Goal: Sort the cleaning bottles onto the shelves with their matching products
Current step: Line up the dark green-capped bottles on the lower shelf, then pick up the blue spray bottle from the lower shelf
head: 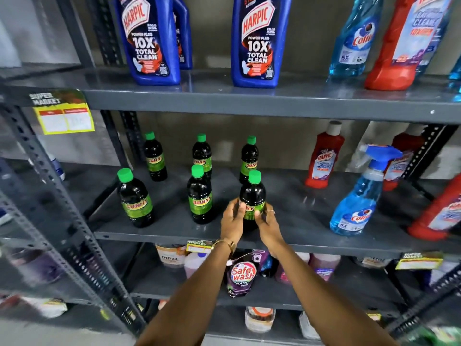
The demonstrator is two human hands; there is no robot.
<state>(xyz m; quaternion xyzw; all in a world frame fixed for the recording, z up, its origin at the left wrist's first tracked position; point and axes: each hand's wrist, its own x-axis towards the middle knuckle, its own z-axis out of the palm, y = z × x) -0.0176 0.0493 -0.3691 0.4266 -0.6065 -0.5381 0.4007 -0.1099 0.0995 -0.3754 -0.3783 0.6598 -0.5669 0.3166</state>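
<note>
Middle shelf [174, 233]: upright Sunny bottle [252, 196] between both hands [249, 222].

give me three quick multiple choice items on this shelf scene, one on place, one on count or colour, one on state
1. Where does the blue spray bottle on the middle shelf stand relative to the Sunny bottles?
A. To their left
B. To their right
C. On the shelf above them

2. How many green-capped Sunny bottles are on the middle shelf?
A. Four
B. Six
C. Eight

3. What are the hands doing?
A. Both cup one Sunny bottle
B. Both hang empty
C. One lifts a Harpic bottle

Answers: 1 B, it stands right of the group. 2 B, three behind and three in front. 3 A, the left hand and right hand flank the front-right Sunny bottle, which stands upright.
</note>
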